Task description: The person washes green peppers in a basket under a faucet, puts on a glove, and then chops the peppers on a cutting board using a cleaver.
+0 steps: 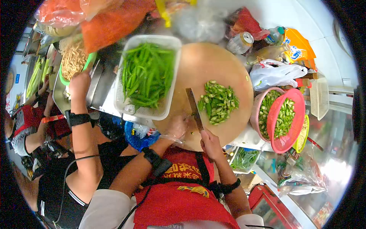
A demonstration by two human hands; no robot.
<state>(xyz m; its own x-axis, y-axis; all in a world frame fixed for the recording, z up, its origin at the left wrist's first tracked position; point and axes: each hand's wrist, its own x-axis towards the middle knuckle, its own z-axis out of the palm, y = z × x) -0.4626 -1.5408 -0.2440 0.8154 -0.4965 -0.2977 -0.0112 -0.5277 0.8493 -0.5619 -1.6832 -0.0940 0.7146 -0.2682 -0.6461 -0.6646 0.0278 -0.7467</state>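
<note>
1. Round wooden cutting board [213, 65], frame centre.
2. White basket [167, 42] of whole green peppers [146, 74], upper centre-left, overlapping the board's left edge.
3. Pile of chopped peppers [218, 102] right of the blade.
4. Right hand [210, 145] gripping cleaver [194, 108], lower centre.
5. Left hand [176, 128] at the board's lower left edge, fingers curled; contents cannot be told.

Your right hand [210, 142] is closed in a fist, thumb on top, forearm bare and bent up from the elbow with a dark band at the wrist. Your left hand [176, 128] lies flat, fingers curled loosely, its wrist also banded, forearm angled inward.
</note>
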